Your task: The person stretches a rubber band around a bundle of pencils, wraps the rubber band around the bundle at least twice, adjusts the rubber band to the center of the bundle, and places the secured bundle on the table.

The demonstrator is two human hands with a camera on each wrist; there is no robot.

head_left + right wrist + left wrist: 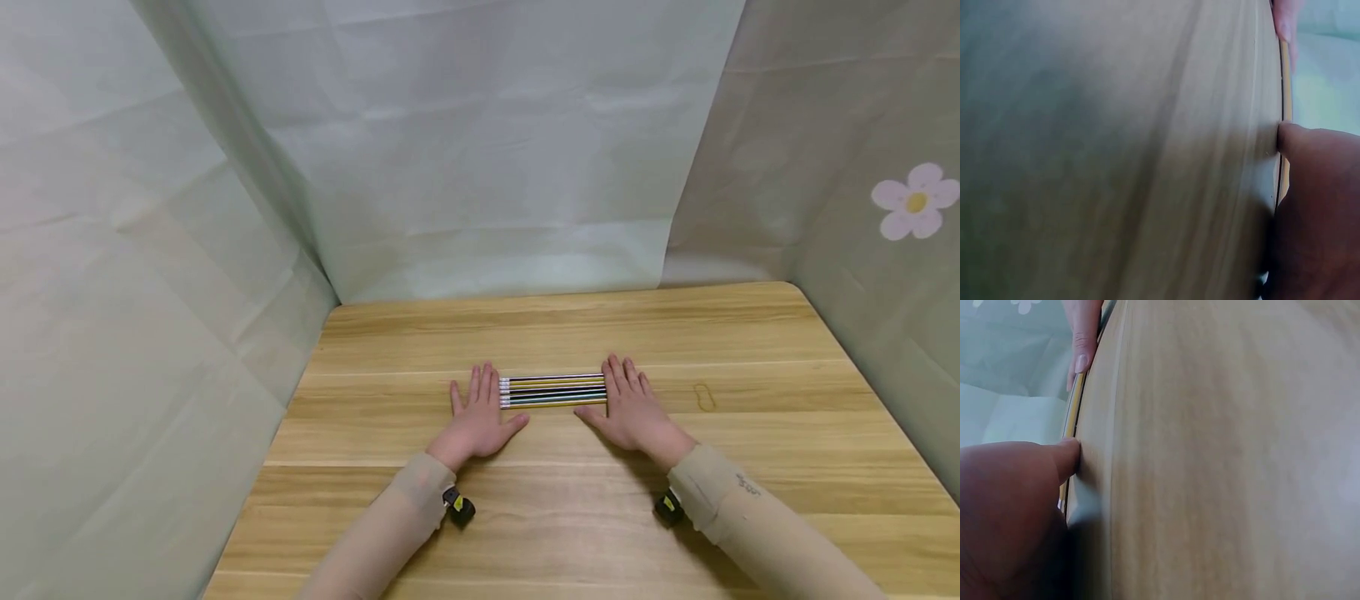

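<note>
Here the pencils lie in a tight row on the table, side by side and touching, their long axis running left to right across the person's front. The left hand rests flat on the wood at the row's left end, where the white eraser tips show, and the right hand rests flat at the right end, so the row sits squarely between the two, each hand as near to its own end as the other. Both hands are spread with fingers straight and palms down; neither curls round anything or pinches a pencil, and the inner edges of the fingers look to be just touching the pencil ends, though the head view is too small to be sure of contact. The thumbs point inward toward each other, a little nearer the person than the row. Counting the row, I make out about five or six pencils, with dark, yellow and greenish barrels; the exact number is hard to tell since they lie so close. In the left wrist view a yellow pencil edge runs past the thumb toward the other hand's finger. A little to the right of the right hand lies one small paper clip, apart from the row. One flower sticker shows on the backdrop at right.
</note>
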